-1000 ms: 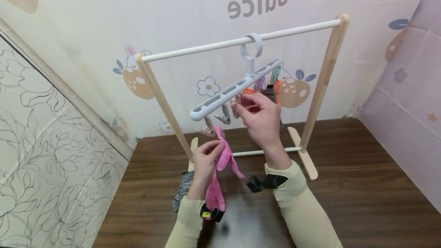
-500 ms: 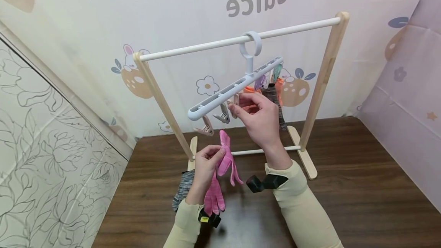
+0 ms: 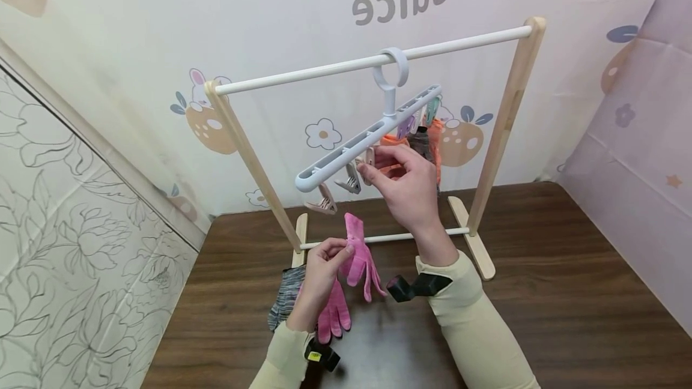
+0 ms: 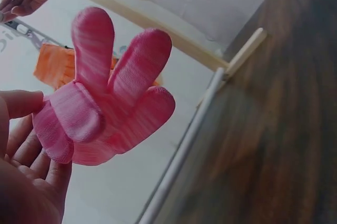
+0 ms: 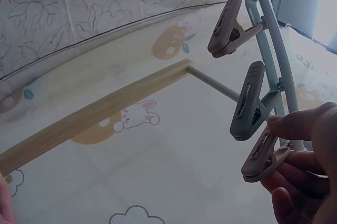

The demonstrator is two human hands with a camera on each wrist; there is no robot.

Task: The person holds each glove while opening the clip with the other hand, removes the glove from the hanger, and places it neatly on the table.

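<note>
My left hand (image 3: 324,266) pinches a pink knit glove (image 3: 357,254) between thumb and fingers, below the left part of the hanger. In the left wrist view, the glove's fingers (image 4: 142,71) spread upward and outward. My right hand (image 3: 411,182) grips a pale clothes peg (image 5: 259,153) that hangs from the grey hanger (image 3: 351,150); the peg's jaws look closed, with no cloth in them. Farther along the hanger dangle a grey peg (image 5: 250,103) and a pinkish peg (image 5: 229,29). A second pink glove (image 3: 334,314) lies on the table, partly hidden by my left forearm.
The hanger hooks over the white rod (image 3: 303,75) of a wooden rack (image 3: 503,125). Orange gloves (image 3: 435,137) and a dark grey one (image 3: 418,143) hang from pegs at its far end. A grey striped glove (image 3: 286,299) lies on the brown table (image 3: 567,293) at left.
My left hand has sunk lower with the pink glove, away from the hanger, and the glove's fingers have spread. The right hand stays on its peg.
</note>
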